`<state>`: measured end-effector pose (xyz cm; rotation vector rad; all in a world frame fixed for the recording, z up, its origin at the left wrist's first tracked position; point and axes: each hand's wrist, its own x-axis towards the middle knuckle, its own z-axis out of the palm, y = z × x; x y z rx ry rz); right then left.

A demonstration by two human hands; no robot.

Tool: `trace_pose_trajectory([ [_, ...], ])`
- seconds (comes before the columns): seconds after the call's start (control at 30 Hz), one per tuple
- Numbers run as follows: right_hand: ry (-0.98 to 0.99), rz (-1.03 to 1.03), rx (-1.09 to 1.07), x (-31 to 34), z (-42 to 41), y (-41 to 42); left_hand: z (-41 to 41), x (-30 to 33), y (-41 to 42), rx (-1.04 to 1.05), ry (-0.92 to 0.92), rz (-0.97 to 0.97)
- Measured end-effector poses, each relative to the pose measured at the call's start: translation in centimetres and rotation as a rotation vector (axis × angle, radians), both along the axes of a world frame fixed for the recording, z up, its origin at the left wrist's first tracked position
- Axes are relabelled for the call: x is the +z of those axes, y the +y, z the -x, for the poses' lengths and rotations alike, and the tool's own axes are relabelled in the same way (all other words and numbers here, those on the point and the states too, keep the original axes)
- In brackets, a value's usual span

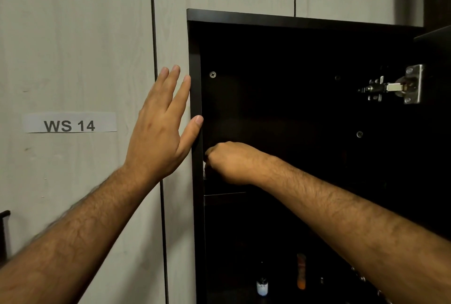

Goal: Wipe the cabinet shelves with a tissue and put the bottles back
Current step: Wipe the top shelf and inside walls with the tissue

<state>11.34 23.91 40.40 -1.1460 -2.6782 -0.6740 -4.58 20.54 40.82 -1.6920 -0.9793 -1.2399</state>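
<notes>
A dark cabinet (195, 64) hangs open on a pale wood-grain wall. My left hand (161, 130) lies flat and open against the cabinet's left outer edge, thumb on the front rim. My right hand (231, 163) is inside the upper compartment, fingers closed at the left inner wall just above a shelf (224, 193); a sliver of white at its fingertips looks like the tissue (204, 175), mostly hidden. Lower down, a small white bottle with a dark cap (262, 286) and an orange bottle (301, 270) stand in the dark interior.
The cabinet door (434, 42) swings out to the right on a metal hinge (393, 87). A paper label reading WS 14 (69, 123) is stuck on the wall at left. A dark object (5, 233) shows at the left edge.
</notes>
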Motion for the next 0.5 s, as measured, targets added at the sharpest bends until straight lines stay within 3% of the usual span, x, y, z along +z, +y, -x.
trace_pose_trajectory([
  [0.27, 0.100, 0.088, -0.133, 0.4, -3.1, 0.4, 0.5, -0.6, -0.1, 0.005, -0.003, 0.036],
  [0.5, 0.245, 0.183, -0.054, -1.1, -0.8, 0.6, 0.5, -0.7, -0.4, 0.011, 0.012, 0.057],
])
